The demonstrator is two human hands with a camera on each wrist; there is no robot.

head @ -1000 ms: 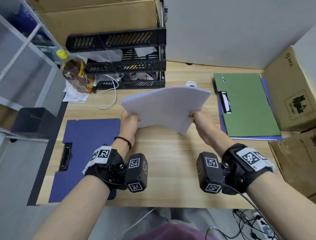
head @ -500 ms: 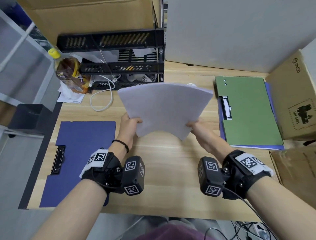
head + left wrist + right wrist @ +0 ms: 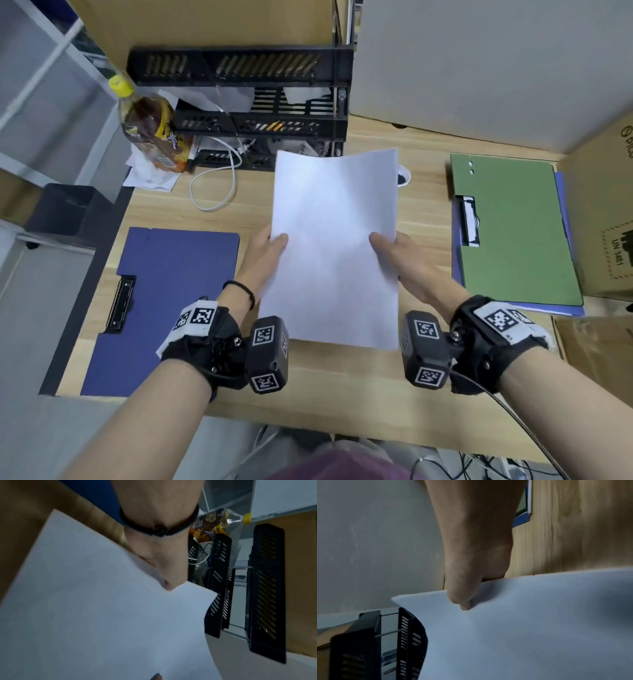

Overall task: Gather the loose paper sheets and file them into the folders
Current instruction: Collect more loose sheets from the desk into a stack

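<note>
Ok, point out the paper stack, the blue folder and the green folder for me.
paper stack [image 3: 334,246], head view, middle of the top sheet.
blue folder [image 3: 171,291], head view, bare cover right of its clip.
green folder [image 3: 517,233], head view, middle of the cover.

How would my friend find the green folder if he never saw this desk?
Look at the wooden desk, then its right side beside the cardboard box. The green folder lies flat there on a blue one; the other folder, far left, is all blue.
</note>
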